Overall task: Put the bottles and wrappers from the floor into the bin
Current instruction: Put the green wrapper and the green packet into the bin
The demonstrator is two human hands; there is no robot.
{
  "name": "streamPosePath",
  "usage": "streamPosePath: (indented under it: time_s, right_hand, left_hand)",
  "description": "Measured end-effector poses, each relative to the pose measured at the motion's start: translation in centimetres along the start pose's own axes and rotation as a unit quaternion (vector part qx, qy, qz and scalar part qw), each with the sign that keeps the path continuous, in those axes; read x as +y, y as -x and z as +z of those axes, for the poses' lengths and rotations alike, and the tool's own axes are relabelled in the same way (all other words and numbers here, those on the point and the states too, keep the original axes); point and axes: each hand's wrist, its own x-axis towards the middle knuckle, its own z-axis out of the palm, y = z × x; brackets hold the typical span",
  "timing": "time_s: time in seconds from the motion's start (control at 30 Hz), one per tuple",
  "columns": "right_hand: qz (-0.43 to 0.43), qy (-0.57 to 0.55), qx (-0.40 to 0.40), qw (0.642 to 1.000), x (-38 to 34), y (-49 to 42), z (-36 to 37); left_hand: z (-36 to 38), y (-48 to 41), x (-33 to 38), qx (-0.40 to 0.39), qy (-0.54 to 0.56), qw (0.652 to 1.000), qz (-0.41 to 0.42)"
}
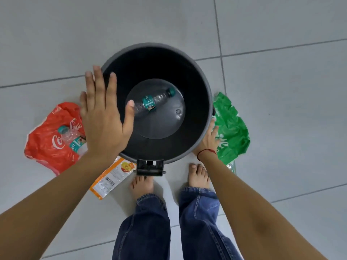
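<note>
Head-camera view, looking straight down: a round dark-grey plastic bin (204, 87) stands open on pale floor tiles, one clear plastic bottle with a teal label (153, 102) already lying inside. A crumpled red wrapper (47, 139), bearing a second clear bottle (72, 137), lies left; a green wrapper (231, 126) touches the right rim; an orange packet (110, 179) sits nearest. The left hand (102, 117) hovers spread and empty; the right hand (209, 140), fingers splayed, reaches onto the green wrapper, apparently to gather it.
</note>
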Motion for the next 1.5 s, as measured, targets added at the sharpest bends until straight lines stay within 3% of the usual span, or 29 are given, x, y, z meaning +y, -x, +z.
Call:
streamPosePath:
  time_s: [0.07, 0.2, 0.3, 0.47, 0.53, 0.6, 0.7, 0.83, 0.97, 1.1, 1.23, 1.27, 1.33, 1.43, 1.5]
  right_hand:
    - [0.001, 0.005, 0.016, 1.0, 0.1, -1.1, 0.7]
    - [-0.097, 0.079, 0.022, 0.992, 2.1, -1.5, -0.6]
    - [-0.083, -0.094, 0.078, 0.989, 2.7, 0.1, -4.4]
    - [0.012, -0.299, 0.223, 0.928, 1.2, 6.6, -12.3]
    - [-0.023, -0.325, 0.256, 0.91, -0.6, 10.5, -15.0]
    - [-0.084, -0.263, 0.271, 0.922, -3.3, 14.2, -15.8]
    - [-0.168, -0.084, 0.213, 0.959, -7.5, 16.4, -14.5]
    - [-0.175, 0.028, 0.099, 0.979, -11.4, 13.5, -11.5]
    - [-0.233, 0.07, 0.04, 0.969, -15.5, 9.1, -8.2]
    - [-0.234, 0.118, -0.084, 0.961, -15.2, 5.4, -5.7]
    - [-0.267, 0.116, -0.107, 0.951, -14.4, 5.7, -6.8]
    - [-0.283, 0.081, -0.079, 0.952, -14.0, 6.5, -7.6]
    - [-0.315, -0.029, 0.061, 0.947, -12.4, 8.2, -9.6]
    - [-0.298, -0.187, 0.349, 0.869, -7.7, 9.4, -11.6]
    - [-0.219, -0.229, 0.43, 0.845, -3.8, 8.9, -11.5]
  left_hand:
    - [0.3, 0.1, -0.2, 0.016, 0.012, 1.0, 0.011]
    - [0.1, 0.0, -0.2, 0.022, 0.012, 1.0, 0.012]
    - [-0.4, 0.0, 0.1, -0.012, -0.005, 1.0, 0.001]
    - [-2.0, -0.4, 0.5, -0.065, 0.013, 0.998, -0.011]
    - [-3.0, -0.7, 0.4, -0.084, 0.018, 0.996, -0.007]
    - [-3.5, -0.8, 0.1, -0.101, 0.027, 0.994, 0.002]
    - [-3.9, -0.9, -0.3, -0.111, 0.05, 0.992, 0.013]
    - [-3.6, -0.9, -0.7, -0.103, 0.083, 0.991, 0.014]
    - [-2.5, -0.8, -0.1, -0.078, 0.091, 0.993, 0.001]
    - [-1.1, -0.1, 0.1, -0.063, 0.034, 0.997, 0.002]
    - [-0.4, 0.2, 0.1, -0.056, -0.038, 0.997, 0.024]
    - [-0.5, 0.3, 0.1, -0.058, -0.041, 0.997, 0.025]
    - [-0.5, 0.1, 0.0, -0.056, -0.039, 0.997, 0.022]
    - [-0.4, -0.3, 0.0, -0.038, -0.029, 0.999, 0.0]
    - [-0.2, -0.8, 0.3, -0.012, -0.011, 1.0, -0.027]
